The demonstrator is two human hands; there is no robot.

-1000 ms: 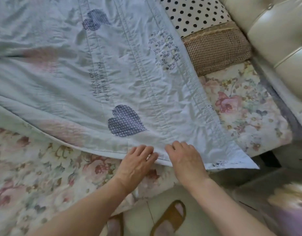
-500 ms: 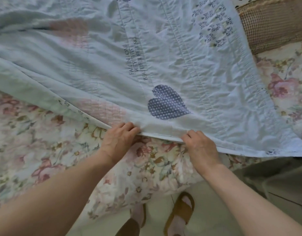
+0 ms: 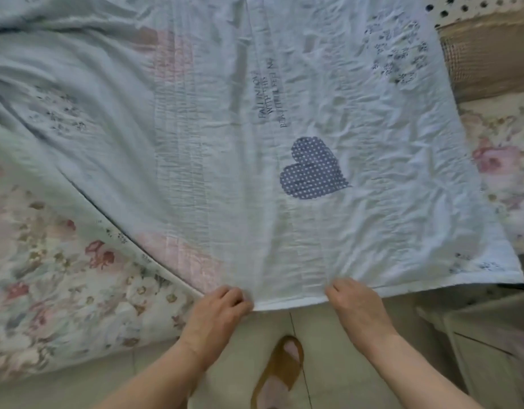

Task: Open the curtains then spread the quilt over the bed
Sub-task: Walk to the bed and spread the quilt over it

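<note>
The fingers of the left hand are curled over the near hem of the quilt, and the hem is pinched likewise by the right hand; the thumbs are hidden beneath the cloth. The two hands are set near each other, a short run of hem between them, above the floor and a sandalled foot. From the fingers the quilt runs away toward 12 o'clock, its long axis judged to lie from 6 to 12. Its free corner lies at 3 o'clock, nearer the right hand. At 9 o'clock the floral sheet is left uncovered, so the coming pull is judged to turn toward 9, led by the left hand. A pillow is seen at 2 o'clock.
</note>
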